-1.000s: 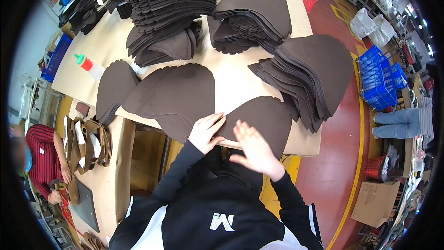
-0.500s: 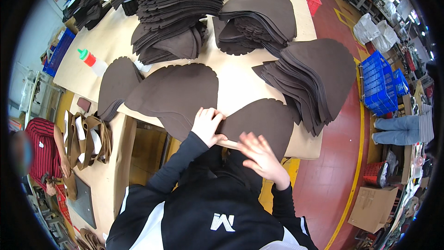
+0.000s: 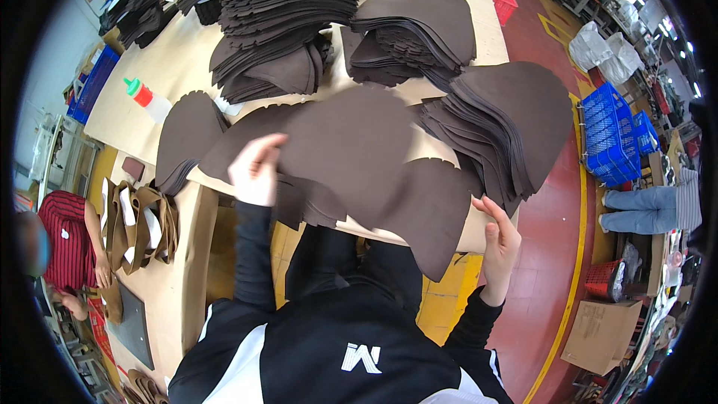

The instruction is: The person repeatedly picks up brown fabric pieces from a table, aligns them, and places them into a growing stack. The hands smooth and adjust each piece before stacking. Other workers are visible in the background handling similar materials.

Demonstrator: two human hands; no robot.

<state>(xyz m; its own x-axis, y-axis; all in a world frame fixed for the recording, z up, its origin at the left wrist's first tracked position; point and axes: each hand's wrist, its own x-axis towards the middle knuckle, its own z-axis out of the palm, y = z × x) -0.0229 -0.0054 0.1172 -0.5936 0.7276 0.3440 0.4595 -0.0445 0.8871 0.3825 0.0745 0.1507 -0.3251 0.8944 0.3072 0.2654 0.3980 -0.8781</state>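
Note:
A large, rounded dark brown panel (image 3: 348, 138) of thin, leather-like sheet is slightly blurred above the table. My left hand (image 3: 256, 172), smeared a little by motion, has its curled fingers at the panel's left edge and appears to grip it. Another dark brown panel (image 3: 430, 213) lies to the right, its narrow end hanging past the table's front edge. My right hand (image 3: 499, 243) is beside that panel, fingers apart and holding nothing. Under the raised panel, similar pieces (image 3: 243, 138) lie partly hidden on the left.
Piles of dark brown panels stand on the table (image 3: 516, 37): a tall stack (image 3: 288, 7) at the back, another stack (image 3: 419, 19) beside it, a fanned stack (image 3: 516, 120) at right. A bottle (image 3: 149, 99) with a green cap stands left. A person (image 3: 67, 232) works far left; blue crates (image 3: 609, 135) are right.
The large panel has come up over the pieces, moving left. My left hand has shifted left and up with its edge; my right hand has moved right, away from the panels' near edge.

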